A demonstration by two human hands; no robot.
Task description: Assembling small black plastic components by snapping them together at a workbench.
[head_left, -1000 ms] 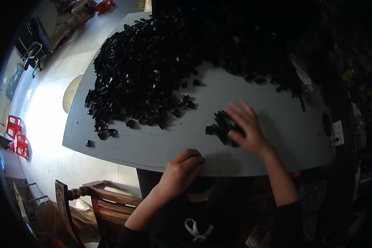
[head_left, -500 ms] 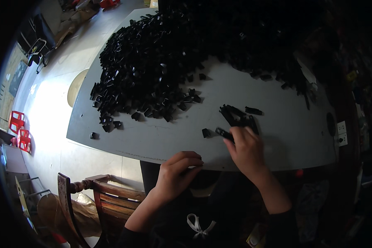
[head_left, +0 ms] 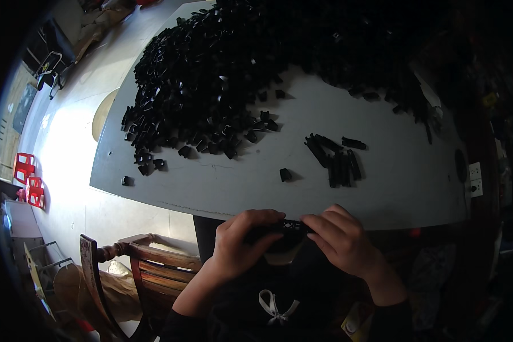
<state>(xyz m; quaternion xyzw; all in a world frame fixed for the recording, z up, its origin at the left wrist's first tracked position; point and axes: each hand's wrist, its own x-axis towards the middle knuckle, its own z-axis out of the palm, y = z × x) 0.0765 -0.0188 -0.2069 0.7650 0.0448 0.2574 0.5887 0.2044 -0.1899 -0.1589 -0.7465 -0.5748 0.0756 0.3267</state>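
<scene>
A slim black plastic piece (head_left: 293,226) with light spots along its face is held level between my two hands, just off the table's front edge. My right hand (head_left: 345,236) pinches its right end between thumb and fingers. The fingers of my left hand (head_left: 242,236) are curled closed around its left end; whether they hold a further small part is hidden. On the grey table (head_left: 228,191) beyond my right hand lie several similar slim black pieces (head_left: 339,168). A single small black cap-like part (head_left: 285,175) sits to their left.
A large heap of small black plastic parts (head_left: 182,97) covers the table's far left, and a dark mass continues along its far side. A wooden chair (head_left: 159,273) stands at the near left. Red stools (head_left: 34,191) are on the floor further left; a wall socket (head_left: 475,179) is at right.
My right hand has picked up a slim black piece from beside the group and drawn it left and nearer to my left hand. The left hand has barely moved.
</scene>
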